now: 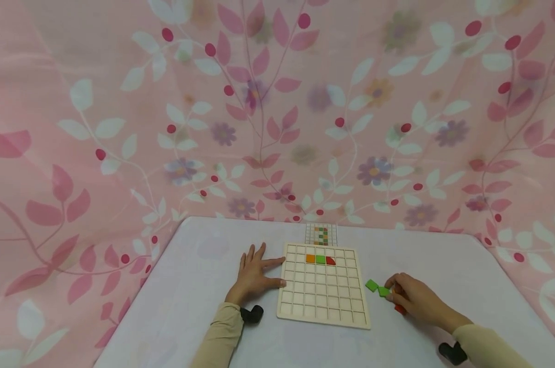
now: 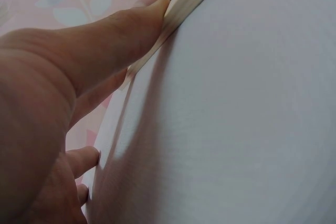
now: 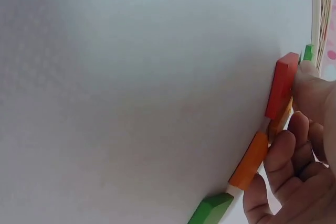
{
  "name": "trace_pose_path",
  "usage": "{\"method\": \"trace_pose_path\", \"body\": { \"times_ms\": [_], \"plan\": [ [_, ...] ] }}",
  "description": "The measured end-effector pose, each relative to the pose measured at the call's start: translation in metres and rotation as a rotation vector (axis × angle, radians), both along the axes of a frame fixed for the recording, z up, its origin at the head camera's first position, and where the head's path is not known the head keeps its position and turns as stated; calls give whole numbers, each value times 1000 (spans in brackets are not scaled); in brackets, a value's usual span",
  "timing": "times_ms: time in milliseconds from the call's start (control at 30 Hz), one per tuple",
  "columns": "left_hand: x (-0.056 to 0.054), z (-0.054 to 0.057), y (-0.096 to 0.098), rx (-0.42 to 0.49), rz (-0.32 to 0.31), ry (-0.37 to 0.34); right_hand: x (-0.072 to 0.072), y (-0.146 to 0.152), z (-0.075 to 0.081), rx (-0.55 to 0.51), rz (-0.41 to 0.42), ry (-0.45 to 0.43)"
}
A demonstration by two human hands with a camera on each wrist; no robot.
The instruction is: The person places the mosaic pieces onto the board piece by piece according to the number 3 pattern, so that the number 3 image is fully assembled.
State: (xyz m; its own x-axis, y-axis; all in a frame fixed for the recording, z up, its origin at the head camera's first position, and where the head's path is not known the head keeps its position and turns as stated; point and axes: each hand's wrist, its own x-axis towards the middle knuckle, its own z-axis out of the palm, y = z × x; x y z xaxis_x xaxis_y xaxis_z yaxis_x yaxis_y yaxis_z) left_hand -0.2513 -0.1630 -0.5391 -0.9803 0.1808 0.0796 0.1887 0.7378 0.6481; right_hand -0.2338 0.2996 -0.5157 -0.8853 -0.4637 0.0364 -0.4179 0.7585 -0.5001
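A wooden grid board [image 1: 323,295] lies on the white table. Its upper part bears an orange square tile [image 1: 310,258], a green square tile [image 1: 320,259] and a red tile with one rounded corner [image 1: 331,261]. My left hand [image 1: 251,276] is spread, with thumb and forefinger touching the board's left edge. To the right of the board, my right hand [image 1: 415,296] pinches a green tile [image 1: 383,292] between thumb and forefinger, close beside another green tile [image 1: 371,285]. In the right wrist view, a red tile [image 3: 282,85] and an orange tile [image 3: 250,161] lie beneath its curled fingers.
A printed pattern card [image 1: 321,234] with coloured squares lies behind the board. Another green piece [image 3: 211,209] shows near the bottom of the right wrist view. Pink floral cloth [image 1: 277,112] hangs behind the table [image 1: 213,255].
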Motion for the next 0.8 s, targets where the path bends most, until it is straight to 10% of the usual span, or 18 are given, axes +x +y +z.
{"method": "trace_pose_path", "body": {
  "times_ms": [800],
  "plan": [
    [1, 2, 1, -3, -2, -12, -13, -35, 6, -89, -14, 67]
  ]
}}
